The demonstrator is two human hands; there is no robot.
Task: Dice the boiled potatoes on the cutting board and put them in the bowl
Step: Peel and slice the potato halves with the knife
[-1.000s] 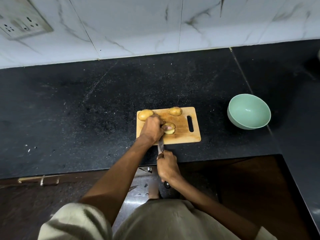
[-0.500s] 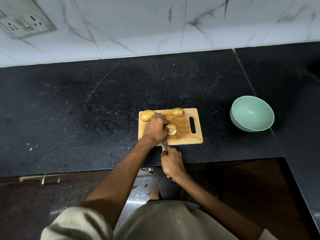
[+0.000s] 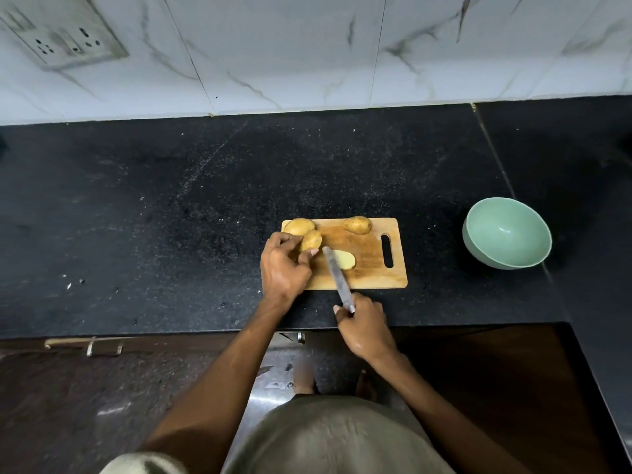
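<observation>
A wooden cutting board (image 3: 372,268) lies on the black counter. Whole potatoes sit at its far left corner (image 3: 297,225) and far middle (image 3: 357,224). My left hand (image 3: 282,266) pinches one potato half (image 3: 310,241) at the board's left side. The other half (image 3: 345,259) lies cut face up in the board's middle. My right hand (image 3: 364,325) grips the handle of a knife (image 3: 337,277) at the counter's front edge; the blade points away across the board, beside the lying half. The green bowl (image 3: 478,241) stands to the right, with nothing visible inside.
A white marble wall with a switch plate (image 3: 65,35) backs the black counter (image 3: 171,217). Small white crumbs (image 3: 73,282) lie on the counter at the left. Below the counter's front edge are brown cabinet fronts (image 3: 102,388) and the floor.
The potato under my left hand has been split in two. My left hand moved one half to the left; the other half lies flat. The knife blade came free and angled away.
</observation>
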